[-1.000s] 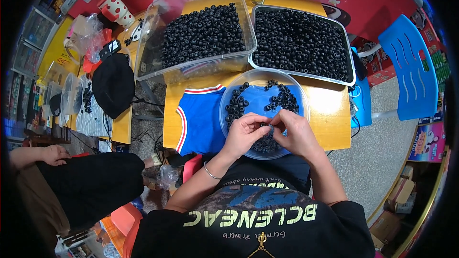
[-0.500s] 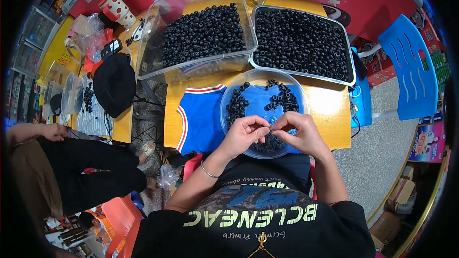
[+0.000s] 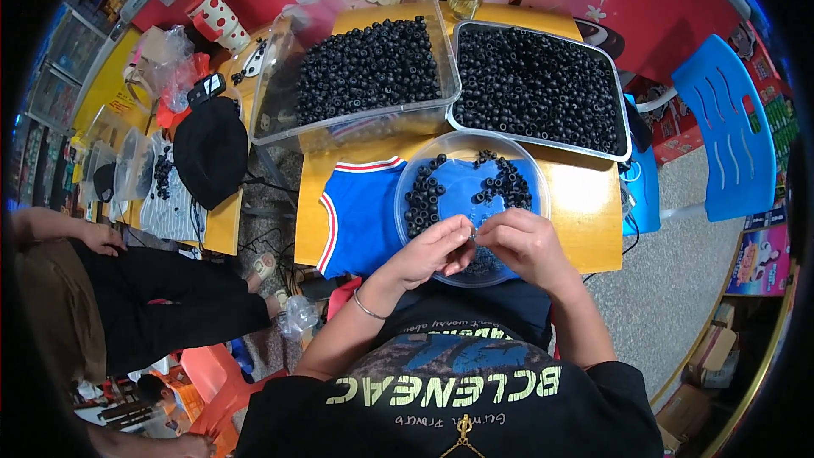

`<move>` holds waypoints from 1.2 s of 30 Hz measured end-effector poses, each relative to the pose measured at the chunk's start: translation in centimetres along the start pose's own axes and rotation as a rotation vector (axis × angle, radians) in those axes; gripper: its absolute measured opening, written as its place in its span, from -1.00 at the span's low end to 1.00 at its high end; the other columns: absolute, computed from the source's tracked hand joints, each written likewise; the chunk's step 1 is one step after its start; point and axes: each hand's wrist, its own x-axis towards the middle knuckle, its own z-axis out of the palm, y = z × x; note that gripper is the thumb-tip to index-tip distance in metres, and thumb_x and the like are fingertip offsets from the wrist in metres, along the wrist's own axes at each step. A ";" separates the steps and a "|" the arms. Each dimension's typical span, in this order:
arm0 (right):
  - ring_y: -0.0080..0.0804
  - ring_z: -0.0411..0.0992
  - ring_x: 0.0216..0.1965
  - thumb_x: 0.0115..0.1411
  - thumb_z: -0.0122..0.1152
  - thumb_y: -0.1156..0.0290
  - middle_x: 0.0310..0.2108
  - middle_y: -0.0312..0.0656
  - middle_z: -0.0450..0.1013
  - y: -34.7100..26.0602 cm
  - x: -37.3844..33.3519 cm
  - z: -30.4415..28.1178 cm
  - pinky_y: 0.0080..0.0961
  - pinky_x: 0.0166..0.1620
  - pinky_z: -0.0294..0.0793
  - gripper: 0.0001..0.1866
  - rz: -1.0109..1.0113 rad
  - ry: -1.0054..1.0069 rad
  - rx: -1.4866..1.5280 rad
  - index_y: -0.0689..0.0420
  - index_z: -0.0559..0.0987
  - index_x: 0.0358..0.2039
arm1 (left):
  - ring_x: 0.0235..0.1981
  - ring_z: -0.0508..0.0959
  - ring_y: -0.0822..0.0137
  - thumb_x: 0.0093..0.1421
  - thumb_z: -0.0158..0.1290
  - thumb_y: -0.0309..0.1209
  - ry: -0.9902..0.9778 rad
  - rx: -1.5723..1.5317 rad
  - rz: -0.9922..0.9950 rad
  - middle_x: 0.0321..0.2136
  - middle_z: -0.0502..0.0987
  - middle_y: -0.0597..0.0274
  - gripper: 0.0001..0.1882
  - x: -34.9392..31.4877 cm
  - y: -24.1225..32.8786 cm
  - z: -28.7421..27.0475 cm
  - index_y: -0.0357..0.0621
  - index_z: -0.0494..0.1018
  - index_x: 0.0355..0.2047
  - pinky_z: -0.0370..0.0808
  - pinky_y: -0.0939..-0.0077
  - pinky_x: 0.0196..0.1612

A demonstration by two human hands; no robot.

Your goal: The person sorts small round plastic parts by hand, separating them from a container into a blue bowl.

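Note:
Both of my hands meet over the near part of a round clear plastic bowl (image 3: 458, 174). My left hand (image 3: 431, 252) pinches with thumb and fingertips. Facing it, my right hand (image 3: 527, 242) pinches at the same spot, its fingertips nearly touching the left ones. A tiny piece shows between them, too small to name. Inside the bowl, small black ring-shaped parts (image 3: 424, 202) lie in groups at the left and far right. Small clear pieces (image 3: 482, 268) lie at its near side, partly hidden by my hands.
Behind the bowl stand a clear bin (image 3: 280, 123) and a metal-rimmed tray (image 3: 543, 141), both full of black parts. A blue jersey (image 3: 360, 216) lies left on the table. Another person's hand (image 3: 103, 237) rests at far left. A blue chair (image 3: 729, 127) stands right.
My fingers have shifted slightly while staying pinched together, the right hand turning more over its fingertips. The whole view has moved a little. Another forearm and hand now show at the lower left.

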 end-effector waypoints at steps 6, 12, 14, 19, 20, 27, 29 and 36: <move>-0.32 0.48 -0.36 -0.14 0.28 0.60 -0.41 -0.24 0.47 0.1 -0.3 0.6 -0.46 -0.35 0.48 -0.82 -0.049 0.057 -0.043 0.14 0.52 -0.46 | -0.72 0.04 0.63 0.36 -0.27 -0.24 0.018 -0.151 -0.065 -0.67 0.15 0.45 -0.74 0.3 -0.4 0.5 -0.08 0.26 -0.41 -0.03 0.76 -0.68; -0.29 0.47 -0.35 -0.12 0.26 0.55 -0.39 -0.25 0.46 0.3 -0.6 0.7 -0.44 -0.34 0.47 -0.81 -0.059 0.064 -0.104 0.12 0.51 -0.42 | -0.74 0.00 0.64 0.37 -0.28 -0.23 -0.057 -0.212 -0.109 -0.72 0.08 0.49 -0.67 -0.1 -0.3 -0.2 -0.03 0.14 -0.54 -0.04 0.73 -0.70; -0.28 0.47 -0.36 -0.11 0.27 0.54 -0.39 -0.24 0.46 0.5 -0.7 0.6 -0.44 -0.35 0.47 -0.81 -0.037 0.064 -0.080 0.12 0.51 -0.41 | -0.75 0.01 0.63 0.38 -0.28 -0.20 -0.027 -0.211 -0.069 -0.74 0.07 0.50 -0.65 -0.1 -0.4 -0.4 -0.02 0.14 -0.56 -0.04 0.73 -0.70; -0.32 0.47 -0.42 -0.06 0.34 0.47 -0.41 -0.21 0.46 -0.1 -0.5 0.9 -0.48 -0.40 0.46 -0.79 0.209 0.003 0.049 0.14 0.52 -0.38 | -0.72 0.04 0.65 0.38 -0.27 -0.19 0.066 -0.139 -0.008 -0.69 0.13 0.51 -0.67 0.1 -0.4 0.1 -0.05 0.19 -0.51 -0.01 0.75 -0.67; -0.32 0.47 -0.42 -0.06 0.34 0.47 -0.41 -0.21 0.46 -0.4 -0.4 1.3 -0.48 -0.40 0.46 -0.79 0.210 0.003 0.050 0.14 0.52 -0.38 | -0.71 0.05 0.66 0.38 -0.27 -0.20 0.125 -0.119 -0.013 -0.66 0.15 0.51 -0.68 0.1 -0.5 0.4 -0.07 0.23 -0.48 -0.01 0.76 -0.66; -0.46 0.45 -0.47 -0.05 0.33 0.58 -0.44 -0.19 0.48 -0.4 0.0 2.7 -0.62 -0.48 0.43 -0.87 0.273 0.156 0.186 0.22 0.55 -0.44 | -0.64 0.14 0.64 0.39 -0.29 -0.22 0.217 0.078 0.100 -0.60 0.22 0.48 -0.70 0.7 -1.6 0.6 -0.13 0.35 -0.31 0.08 0.74 -0.59; -0.47 0.45 -0.46 -0.03 0.30 0.60 -0.43 -0.18 0.48 -0.4 0.2 2.5 -0.62 -0.46 0.43 -0.89 0.298 0.164 0.210 0.23 0.56 -0.45 | -0.59 0.18 0.62 0.38 -0.31 -0.25 0.165 0.013 0.108 -0.53 0.31 0.43 -0.69 0.7 -1.5 -0.1 -0.16 0.37 -0.26 0.12 0.74 -0.55; -0.42 0.48 -0.37 -0.02 0.22 0.68 -0.37 -0.14 0.45 0.7 -0.1 1.8 -0.59 -0.36 0.52 -0.86 0.362 0.323 0.208 0.24 0.58 -0.40 | -0.31 0.33 0.53 0.28 -0.30 -0.51 0.115 -0.126 0.159 -0.05 0.46 0.11 -0.62 0.7 -0.4 -0.6 -0.34 0.33 0.05 0.30 0.72 -0.23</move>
